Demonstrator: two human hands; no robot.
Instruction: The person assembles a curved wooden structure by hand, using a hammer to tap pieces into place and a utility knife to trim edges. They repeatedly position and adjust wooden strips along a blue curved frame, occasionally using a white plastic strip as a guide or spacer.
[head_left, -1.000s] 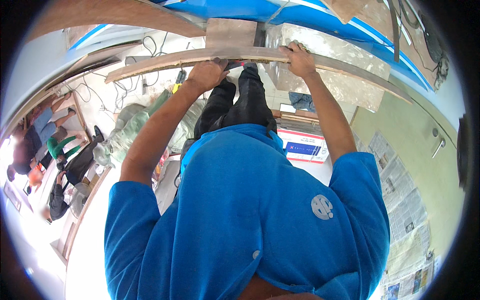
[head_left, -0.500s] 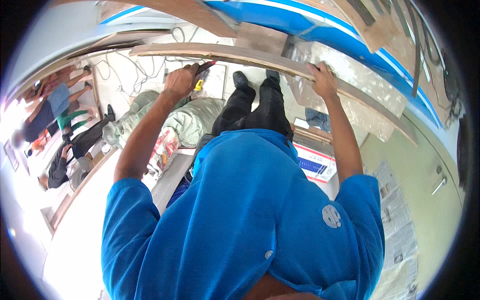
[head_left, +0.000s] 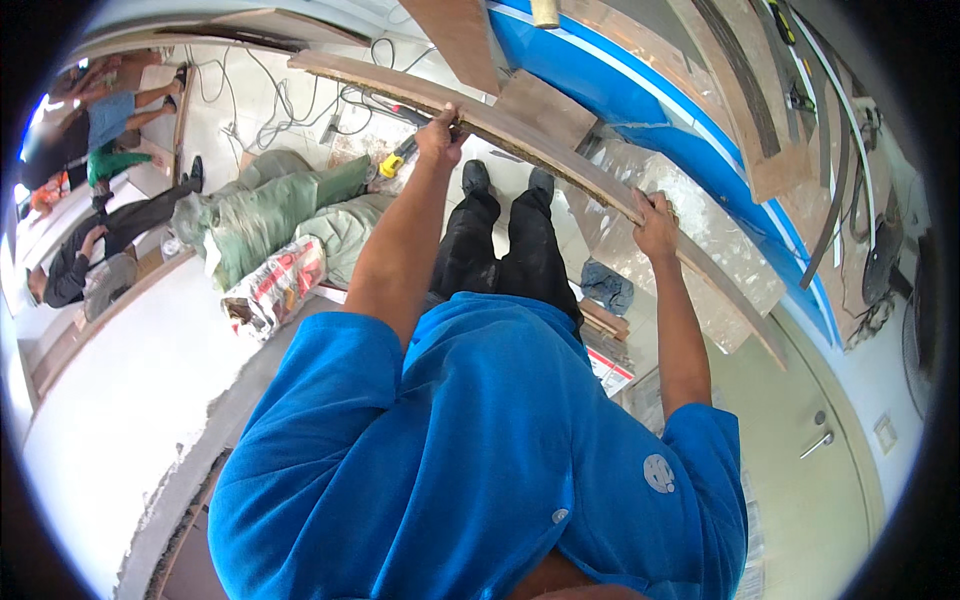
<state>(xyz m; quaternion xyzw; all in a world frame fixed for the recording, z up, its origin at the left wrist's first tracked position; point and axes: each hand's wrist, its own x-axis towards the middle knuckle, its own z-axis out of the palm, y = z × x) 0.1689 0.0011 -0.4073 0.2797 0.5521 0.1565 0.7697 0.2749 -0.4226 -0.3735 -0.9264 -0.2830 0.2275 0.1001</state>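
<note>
Plank (head_left: 545,146): long and thin, raised in both hands, running aslant from 11 o'clock to just past 3; its far half crosses my view of the spattered board (head_left: 705,215) at 2 o'clock, though I cannot tell whether they touch.
Left hand (head_left: 440,140): near 12 o'clock, clamped on the plank's near edge; a dark tool (head_left: 408,114) with a red tip pokes out beside it, perhaps pinched in the same grip.
Right hand (head_left: 656,228): at 2 o'clock, clamped on the plank, well apart from its partner.
Good carrying: such a spread looks right to me for a long, whippy piece; even lift from both sides should stop it twisting.
Loose ends: both stick out well past the hands, so slow turns would be wise, with an eye on the upright panel (head_left: 455,35) near 12 o'clock.
Rough edge: the near side looks ragged; I'd mind the fingers and avoid sliding them along it.
Green sack (head_left: 290,200): bulging at 10 o'clock; contents hidden.
White bag (head_left: 275,285): red-marked, crumpled, at 9 o'clock; its inside is out of sight.
Carton (head_left: 608,372): at 4 o'clock, partly behind the blue shirt (head_left: 480,430); I can't see what it holds.
</note>
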